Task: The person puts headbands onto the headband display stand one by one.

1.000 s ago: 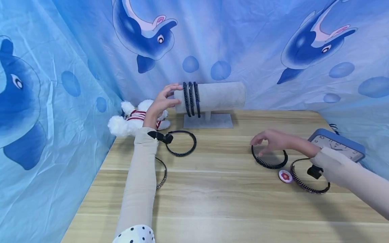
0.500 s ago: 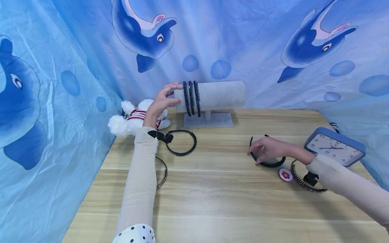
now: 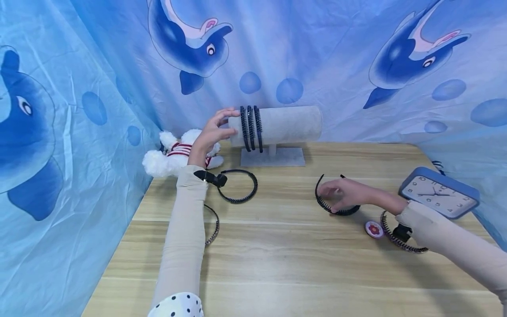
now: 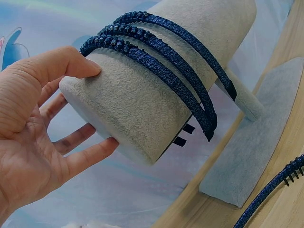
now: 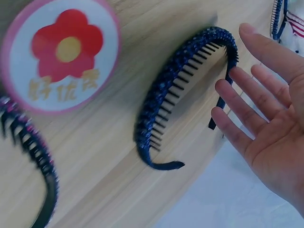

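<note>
Dark-blue headband is pointing its open ends toward twelve o'clock, long axis running from six; right hand is holding its fingers apart there; left hand is gripping the stand.

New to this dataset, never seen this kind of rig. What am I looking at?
No robot, just bare-handed work: a head-worn camera takes the wide view, two wrist cameras the close-ups, one per hand. The left hand holds the end of a grey display stand bearing three headbands. The right hand is at another headband; I can't tell if it grips it. The wooden table also holds three more headbands, a flower badge, a clock and a white plush toy.
</note>
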The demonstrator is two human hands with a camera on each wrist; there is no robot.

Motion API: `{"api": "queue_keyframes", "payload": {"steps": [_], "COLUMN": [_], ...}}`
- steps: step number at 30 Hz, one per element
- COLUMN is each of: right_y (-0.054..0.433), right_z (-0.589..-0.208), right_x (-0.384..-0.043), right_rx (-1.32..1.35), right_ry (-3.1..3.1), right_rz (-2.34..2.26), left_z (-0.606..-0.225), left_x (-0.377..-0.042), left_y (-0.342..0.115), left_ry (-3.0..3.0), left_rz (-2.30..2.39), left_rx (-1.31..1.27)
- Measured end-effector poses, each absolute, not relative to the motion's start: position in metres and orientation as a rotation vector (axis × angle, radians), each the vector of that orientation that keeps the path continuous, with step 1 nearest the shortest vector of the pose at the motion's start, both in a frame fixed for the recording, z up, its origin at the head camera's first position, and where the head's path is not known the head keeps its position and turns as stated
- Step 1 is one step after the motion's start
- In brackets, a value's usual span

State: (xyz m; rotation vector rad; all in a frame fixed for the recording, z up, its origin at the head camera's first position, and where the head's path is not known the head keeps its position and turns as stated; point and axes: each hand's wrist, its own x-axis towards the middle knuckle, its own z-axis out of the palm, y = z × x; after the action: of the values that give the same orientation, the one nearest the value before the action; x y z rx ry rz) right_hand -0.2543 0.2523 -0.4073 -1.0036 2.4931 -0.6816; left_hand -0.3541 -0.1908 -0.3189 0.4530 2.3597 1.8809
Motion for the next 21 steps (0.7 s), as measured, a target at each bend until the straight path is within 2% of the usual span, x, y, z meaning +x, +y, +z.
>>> {"api": "queue_keyframes", "payload": {"steps": [11, 21], "right_y": [0.277, 0.277], "right_z": [-0.41, -0.417], "right_x": [-0.245, -0.243], "right_rx": [-1.064, -1.097], "right_ry": [2.42, 2.365], "right_rz": [-0.579, -0.619], "left_z": [-0.319, -0.319], "left_x": [-0.354, -0.354], "left_y": [-0.191, -0.19], "left_ry": [2.36, 2.359], "left_rz": [1.882, 1.889], "left_rx": [0.452, 0.451]}}
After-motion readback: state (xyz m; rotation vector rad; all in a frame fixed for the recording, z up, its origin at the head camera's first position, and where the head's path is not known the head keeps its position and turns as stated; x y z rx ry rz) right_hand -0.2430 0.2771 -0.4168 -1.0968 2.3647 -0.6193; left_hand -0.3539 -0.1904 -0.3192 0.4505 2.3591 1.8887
